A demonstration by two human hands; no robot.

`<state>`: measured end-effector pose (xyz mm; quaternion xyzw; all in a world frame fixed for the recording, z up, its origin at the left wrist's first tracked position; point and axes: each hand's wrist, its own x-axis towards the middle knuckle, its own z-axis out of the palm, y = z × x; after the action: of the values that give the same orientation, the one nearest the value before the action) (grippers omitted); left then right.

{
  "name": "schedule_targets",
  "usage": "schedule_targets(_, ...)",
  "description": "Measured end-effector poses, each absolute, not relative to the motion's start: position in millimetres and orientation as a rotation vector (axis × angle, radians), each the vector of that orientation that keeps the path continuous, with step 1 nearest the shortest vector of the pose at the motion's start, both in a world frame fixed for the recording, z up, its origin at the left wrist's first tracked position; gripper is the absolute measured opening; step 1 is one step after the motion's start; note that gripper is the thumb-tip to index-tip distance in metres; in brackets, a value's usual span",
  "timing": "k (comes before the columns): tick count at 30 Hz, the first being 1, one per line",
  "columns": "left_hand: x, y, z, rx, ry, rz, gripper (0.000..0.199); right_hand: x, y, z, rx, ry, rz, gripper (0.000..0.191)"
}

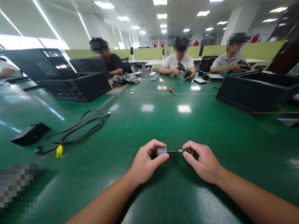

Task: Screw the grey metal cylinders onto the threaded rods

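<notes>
My left hand point(148, 161) grips a short silver-grey cylinder point(162, 151) between thumb and fingers, just above the green table point(130, 124). A thin dark shaft point(174, 151) runs from the cylinder to the right, lying level. At its far end, my right hand point(203, 160) pinches a small dark, ridged piece point(187, 150), partly hidden by the fingertips. The two hands are a short gap apart, with the shaft bridging them.
Black cables point(88, 127) with a yellow tag point(59, 151) lie left, near a black box point(31, 133). Black computer cases point(77, 85) stand on both sides. An orange screwdriver point(172, 91) lies ahead. Across the table, a person point(178, 62) holds a power drill point(181, 67); others sit nearby.
</notes>
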<state>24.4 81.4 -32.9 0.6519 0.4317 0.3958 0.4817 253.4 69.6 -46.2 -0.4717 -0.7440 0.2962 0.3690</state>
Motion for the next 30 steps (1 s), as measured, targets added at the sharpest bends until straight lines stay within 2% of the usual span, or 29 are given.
schedule_targets(3, 24, 82, -35, 1.559, 1.055, 0.966, 0.031, 254, 73, -49, -1.221, -1.739, 0.922, 0.015)
schedule_targets(7, 22, 88, -41, 1.520, 1.106, 0.976, 0.052, 257, 85, -54, -1.179, -1.300, 1.188, 0.025)
schedule_targets(11, 21, 94, -47, 1.481, 1.163, 1.037, 0.044, 259, 92, -55, -1.171, -1.061, 1.279, 0.028)
schedule_targets(15, 20, 98, -48, 1.331, 1.107, 1.085, 0.038, 257, 92, -54, -1.157, -1.055, 1.302, 0.029)
schedule_targets(18, 17, 99, -45, 1.483, 1.280, 1.222, 0.038, 256, 92, -54, -1.159, -1.048, 1.305, 0.029)
schedule_targets(21, 12, 96, -39, 1.660, 1.425, 1.251, 0.048, 255, 92, -55, -1.159, -1.051, 1.305, 0.029)
schedule_targets(26, -1, 83, -22, 1.547, 1.303, 1.340, 0.061, 252, 90, -55, -1.140, -1.068, 1.309, 0.028)
schedule_targets(30, -35, 63, -8, 1.653, 1.473, 1.250, 0.077, 248, 88, -56, -1.125, -1.099, 1.325, 0.028)
